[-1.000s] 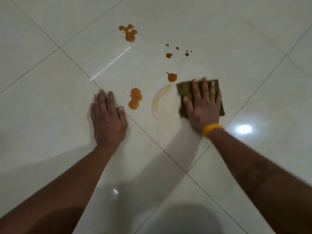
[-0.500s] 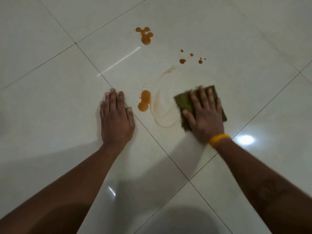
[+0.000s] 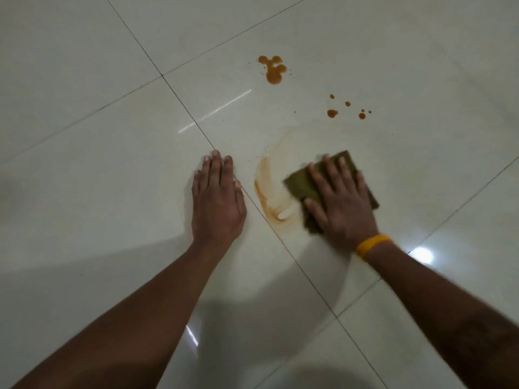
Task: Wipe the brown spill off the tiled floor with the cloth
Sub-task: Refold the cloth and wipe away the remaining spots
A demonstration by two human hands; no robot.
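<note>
My right hand (image 3: pixel 341 203) presses flat on a folded olive-brown cloth (image 3: pixel 299 185) on the glossy white tiled floor (image 3: pixel 84 192). A curved brown smear (image 3: pixel 266 195) lies just left of the cloth, between my two hands. My left hand (image 3: pixel 217 200) rests flat on the tile, fingers together, holding nothing. Farther away sit a brown blotch of joined drops (image 3: pixel 273 69) and a few small brown drops (image 3: pixel 346 109). A yellow band (image 3: pixel 372 245) circles my right wrist.
Dark grout lines (image 3: pixel 179 103) cross the floor diagonally. A bright lamp reflection (image 3: pixel 422 255) glares on the tile right of my right wrist. My own shadow covers the near floor.
The cloth swept over the brown puddle beside my left hand, leaving it as a curved smear. The blot nearer the cloth is gone. My left hand stayed planted.
</note>
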